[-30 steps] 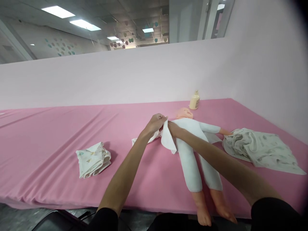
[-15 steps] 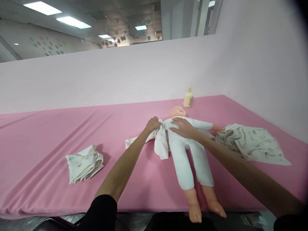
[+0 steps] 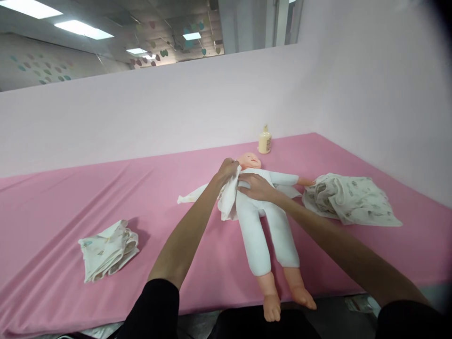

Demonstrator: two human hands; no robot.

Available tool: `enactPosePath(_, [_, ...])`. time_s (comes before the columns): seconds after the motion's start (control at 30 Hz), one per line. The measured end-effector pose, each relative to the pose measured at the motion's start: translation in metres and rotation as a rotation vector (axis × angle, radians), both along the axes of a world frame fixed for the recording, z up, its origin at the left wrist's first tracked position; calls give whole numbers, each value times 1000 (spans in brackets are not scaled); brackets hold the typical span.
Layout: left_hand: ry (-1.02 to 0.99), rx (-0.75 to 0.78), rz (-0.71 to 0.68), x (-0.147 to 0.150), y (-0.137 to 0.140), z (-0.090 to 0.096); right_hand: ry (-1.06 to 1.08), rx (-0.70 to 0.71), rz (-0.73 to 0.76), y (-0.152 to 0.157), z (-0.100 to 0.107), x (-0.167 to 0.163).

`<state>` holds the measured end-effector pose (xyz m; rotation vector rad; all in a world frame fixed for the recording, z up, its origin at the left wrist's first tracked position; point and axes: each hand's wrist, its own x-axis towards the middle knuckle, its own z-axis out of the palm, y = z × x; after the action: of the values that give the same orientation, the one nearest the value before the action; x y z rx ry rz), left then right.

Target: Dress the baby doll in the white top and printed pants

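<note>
A baby doll [image 3: 256,242] with a white cloth body lies on its back, head toward the wall and feet over the near edge. By its shoulder on the left side, my left hand [image 3: 228,170] is closed on the edge of a small white baby shirt [image 3: 228,200], lifting it. One sleeve of the shirt stretches left over the doll's arm, and another part shows under the doll on the right. My right hand [image 3: 257,187] lies fairly flat across the doll's chest, fingers stretched out toward the shirt; their tips are close to the fabric.
A pink sheet [image 3: 158,207] covers the table. A folded printed cloth [image 3: 109,252] lies at the left, and a crumpled printed cloth [image 3: 353,197] at the right, by the doll's hand. A pump bottle [image 3: 264,141] stands behind the doll's head, near the white wall [image 3: 141,117].
My left hand has raised the shirt edge toward the doll's shoulder and chest. My right hand stays on the chest. The whole view has shifted slightly.
</note>
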<state>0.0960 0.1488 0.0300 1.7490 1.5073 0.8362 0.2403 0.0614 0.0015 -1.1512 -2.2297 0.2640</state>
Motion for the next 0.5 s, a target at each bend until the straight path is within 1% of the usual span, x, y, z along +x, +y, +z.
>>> enactPosePath(0.07, [34,9,0,-6,-5,1,2,6,-11,-2,0,-2])
enactPosePath(0.13, [84,21,-11,-13,-13,5,16,13,-57,-5,-1,-2])
enactPosePath(0.2, [137,44,-20,-16,-23,9,73,39,-162,-8,-3,6])
enactPosePath(0.23, [182,84,-15,-16,-28,11,121,63,-241,-9,-4,14])
enactPosePath(0.3, [297,219,-6,-9,-39,16,235,111,-448,-9,-6,40])
enactPosePath(0.37, [401,371,-41,6,-48,18,333,111,-675,-8,-7,75])
enactPosePath(0.43, [443,464,-160,28,-53,18,404,36,-862,-8,-5,113])
enactPosePath(0.47, [451,488,-246,42,-54,18,433,-39,-919,-8,-4,131])
enactPosePath(0.5, [463,501,-338,56,-54,16,463,-125,-940,-10,-3,145])
